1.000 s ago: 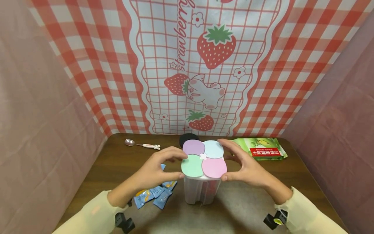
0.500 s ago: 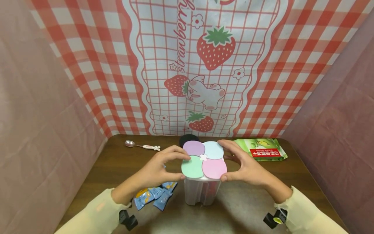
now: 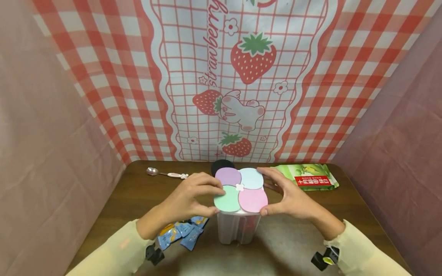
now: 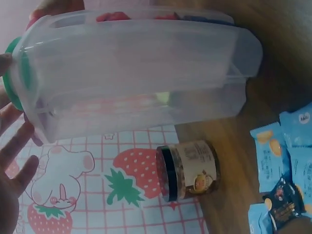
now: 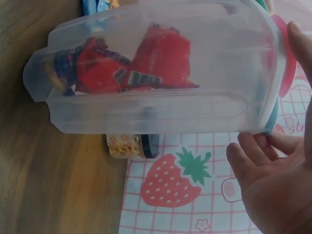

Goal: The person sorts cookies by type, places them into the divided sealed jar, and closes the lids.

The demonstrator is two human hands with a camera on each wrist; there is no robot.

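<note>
A clear plastic storage container (image 3: 238,230) stands upright on the table, topped by a lid (image 3: 253,200) with purple, pale blue, green and pink petals. My left hand (image 3: 188,195) holds the lid's left side, fingertips on the green petal and thumb at its near edge. On the opposite side my right hand (image 3: 293,195) grips the rim, thumb by the pink petal, fingers by the pale blue one. Through the wall in the right wrist view, red packets (image 5: 158,56) show in one compartment. The left wrist view shows the compartment beneath the green petal (image 4: 18,73).
Several blue snack packets (image 3: 181,232) lie left of the container. Behind it is a jar with a black lid (image 3: 221,165), labelled in the left wrist view (image 4: 195,168). A spoon (image 3: 167,173) lies back left, a green wipes-like pack (image 3: 310,177) back right. A strawberry-print cloth (image 3: 238,115) hangs behind.
My left forearm has shifted slightly right, and the left fingertips lie a little further over the green petal. The right hand keeps its hold. The container stays in place.
</note>
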